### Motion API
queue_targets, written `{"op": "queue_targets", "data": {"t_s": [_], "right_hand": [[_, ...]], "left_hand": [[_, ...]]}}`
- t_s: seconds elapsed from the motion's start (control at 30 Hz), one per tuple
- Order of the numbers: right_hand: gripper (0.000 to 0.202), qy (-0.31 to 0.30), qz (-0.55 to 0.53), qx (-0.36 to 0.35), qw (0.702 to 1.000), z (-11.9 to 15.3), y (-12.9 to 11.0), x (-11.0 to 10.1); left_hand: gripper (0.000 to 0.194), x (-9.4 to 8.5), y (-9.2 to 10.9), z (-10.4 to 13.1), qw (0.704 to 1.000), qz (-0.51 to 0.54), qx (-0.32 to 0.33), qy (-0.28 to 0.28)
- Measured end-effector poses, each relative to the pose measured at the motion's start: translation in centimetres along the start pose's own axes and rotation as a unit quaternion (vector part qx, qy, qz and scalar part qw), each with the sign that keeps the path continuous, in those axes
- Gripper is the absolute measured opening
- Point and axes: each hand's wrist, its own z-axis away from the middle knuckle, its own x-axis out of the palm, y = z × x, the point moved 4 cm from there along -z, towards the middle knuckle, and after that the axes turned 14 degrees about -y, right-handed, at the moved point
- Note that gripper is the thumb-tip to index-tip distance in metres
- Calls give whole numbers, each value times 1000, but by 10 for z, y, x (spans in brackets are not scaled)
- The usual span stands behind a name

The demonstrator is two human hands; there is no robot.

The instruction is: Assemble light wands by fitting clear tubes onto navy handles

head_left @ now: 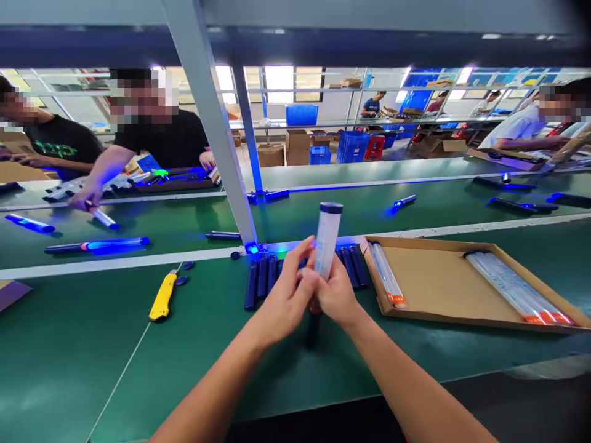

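Observation:
Upright between my hands stands a whitish translucent tube [329, 237] with a dark blue cap at its top; its dark lower end shows below my fingers. My left hand [286, 301] is closed on the tube from the left, thumb pressed against it. My right hand [339, 298] wraps it from the right, and the palms hide its middle. Just behind my hands lies a row of dark blue tubes [262, 277], partly covered by them. To the right, a shallow cardboard box [429, 277] holds clear tubes [512, 283] with orange ends along both sides.
A yellow utility knife [162, 298] lies on the green bench at left, near small dark caps [182, 280]. A slanting metal post [217, 123] rises ahead of me. Across the belt, a co-worker's hand [87, 195] holds a lit tube. More tubes lie scattered on the belt.

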Motion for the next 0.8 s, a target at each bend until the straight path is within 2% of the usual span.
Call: {"op": "queue_targets", "data": {"t_s": [0.07,0.13,0.2,0.27,0.37,0.5,0.53,0.6,0.63,0.67,0.7,0.73,0.77,0.8], "right_hand": [[25,47,-57,12,997,-7,-1,-5],[27,87,-115,19,989,-10,-3,-7],[29,89,-170,34,981,-11,-4,-5],[29,68,-209,48,974,-11,-4,-3],[26,42,-241,52,968,-9,-1,-1],[26,30,-258,44,965,-8,6,-9],[26,23,-253,35,967,-10,4,-14],[28,-3,-199,6,980,-14,-3,-33],[34,-5,-142,-12,990,-16,-9,-49],[41,11,-61,-22,998,-15,-15,-68],[47,46,48,-9,998,-13,-20,-92],[49,97,170,27,980,-9,-25,-118],[49,153,284,80,943,-3,-29,-145],[46,197,381,146,892,5,-31,-170]], "left_hand": [[56,10,-32,20,994,73,-84,-3],[44,29,-61,39,974,127,-184,-48],[39,49,-74,52,945,193,-250,-86],[44,62,-72,58,918,276,-269,-97],[48,73,-61,57,888,364,-261,-101],[51,75,-57,53,877,376,-271,-124],[52,71,-57,49,883,356,-276,-131],[50,53,-55,31,919,243,-278,-137],[48,37,-54,16,942,133,-277,-131],[46,18,-54,-3,954,-1,-276,-118],[43,-4,-53,-25,948,-139,-269,-96],[40,-26,-55,-49,915,-281,-280,-74],[38,-47,-59,-74,890,-346,-292,-56],[35,-67,-65,-98,871,-383,-304,-45]]}}
